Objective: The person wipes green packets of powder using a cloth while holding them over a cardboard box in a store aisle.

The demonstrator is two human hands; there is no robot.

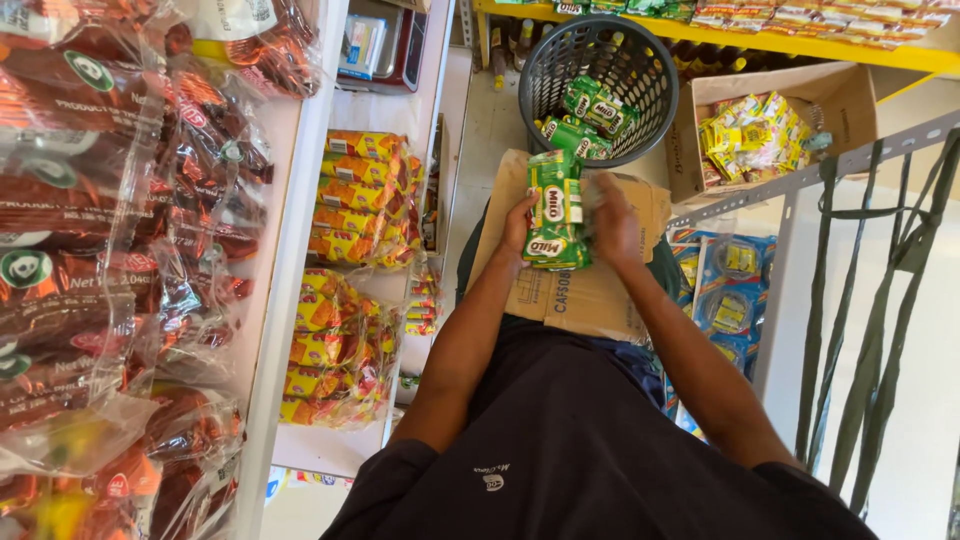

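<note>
Both hands, left hand (pixel 519 225) and right hand (pixel 612 222), clasp a stack of green sachets (pixel 556 212). Glossy packets, white-banded, sit above a cardboard box (pixel 590 290).

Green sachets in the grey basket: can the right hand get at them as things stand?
Probably yes, once freed: the basket is open-topped just beyond the right hand, but both hands grip a green sachet stack.

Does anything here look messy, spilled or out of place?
Nothing is spilled or damaged. The green sachets lie jumbled in the dark basket, while both hands, left and right, hold a neat green stack over a cardboard box.
</note>
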